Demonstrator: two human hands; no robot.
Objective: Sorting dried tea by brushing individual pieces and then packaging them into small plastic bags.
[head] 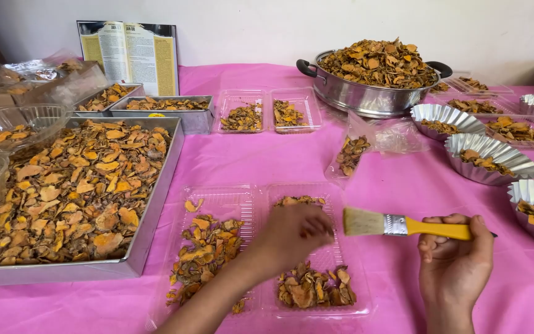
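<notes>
My left hand [295,238] reaches down into the right half of a clear plastic tray [261,198], fingers bent among dried orange-brown chips [313,289]; I cannot tell if it grips any. The tray's left half holds more of these chips [202,253]. My right hand [455,263] is closed around the yellow handle of a flat paintbrush [397,224], held level with its pale bristles pointing left toward the left hand, just above the pink tablecloth [397,185].
A large metal tray [152,210] full of chips lies at left, with smaller metal tins [193,120] behind it. A steel pot [366,96] heaped with chips stands at the back. Fluted foil cups [492,151] line the right. A plastic bag [366,145] lies mid-table.
</notes>
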